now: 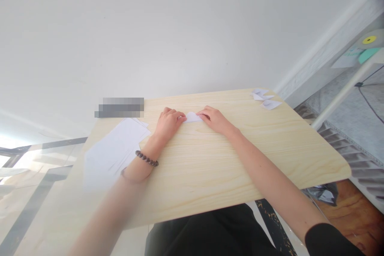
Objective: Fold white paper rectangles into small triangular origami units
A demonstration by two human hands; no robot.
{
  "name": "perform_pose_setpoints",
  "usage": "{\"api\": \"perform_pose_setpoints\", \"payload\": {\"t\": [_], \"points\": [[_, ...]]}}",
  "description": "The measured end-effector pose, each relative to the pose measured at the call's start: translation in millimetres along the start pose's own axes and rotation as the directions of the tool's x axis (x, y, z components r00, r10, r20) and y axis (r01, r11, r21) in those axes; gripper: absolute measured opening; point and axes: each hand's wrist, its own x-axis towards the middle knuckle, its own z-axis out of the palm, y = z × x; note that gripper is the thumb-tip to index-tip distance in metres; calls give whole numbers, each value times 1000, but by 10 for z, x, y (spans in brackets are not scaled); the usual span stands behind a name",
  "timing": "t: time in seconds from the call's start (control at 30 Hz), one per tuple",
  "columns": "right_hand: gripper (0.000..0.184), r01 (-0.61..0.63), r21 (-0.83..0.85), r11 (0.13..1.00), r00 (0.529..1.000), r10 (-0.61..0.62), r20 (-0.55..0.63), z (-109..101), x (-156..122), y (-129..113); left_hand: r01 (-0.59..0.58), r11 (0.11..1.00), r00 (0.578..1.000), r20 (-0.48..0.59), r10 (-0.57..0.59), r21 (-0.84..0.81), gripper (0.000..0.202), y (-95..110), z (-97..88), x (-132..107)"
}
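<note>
A small folded piece of white paper (pixel 192 117) lies on the wooden table between my two hands. My left hand (pixel 170 122) pinches its left end, thumb and fingertips together. At the opposite end, my right hand (pixel 214 118) grips the paper between thumb and forefinger. The paper has a straight lower edge and a peak in the middle; its ends are hidden under my fingers. A dark beaded bracelet (pixel 147 159) circles my left wrist.
Several white paper sheets (pixel 112 152) lie at the table's left side. Several folded paper shapes (pixel 271 104) rest near the far right corner. A blurred-out dark object (pixel 120 108) sits at the far left edge. The wall (pixel 186 32) stands behind the table (pixel 204 180).
</note>
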Motion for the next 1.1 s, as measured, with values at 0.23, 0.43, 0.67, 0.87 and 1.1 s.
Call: {"api": "perform_pose_setpoints", "payload": {"t": [0.23, 0.43, 0.67, 0.87, 1.1], "points": [[26, -20, -1, 1000, 1000, 20, -6, 11, -4, 8, 27, 999, 1000, -3, -27, 23, 23, -7, 21, -12], [26, -23, -7, 1000, 1000, 23, -1, 9, -4, 4, 54, 995, 998, 9, -55, 81, 21, -41, 42, -18], [26, -29, -10, 1000, 1000, 29, -2, 15, -10, -12, -167, 979, 986, 24, 165, 118, 33, 18, -21, -25], [30, -40, -12, 999, 999, 40, 9, 6, -12, -43, -257, 959, 964, 98, 247, 116, 42, -31, -30, -21], [31, -25, -36, 999, 1000, 25, 7, 22, -15, -19, -288, 939, 957, 44, 285, 187, 35, 12, -56, -27]]}}
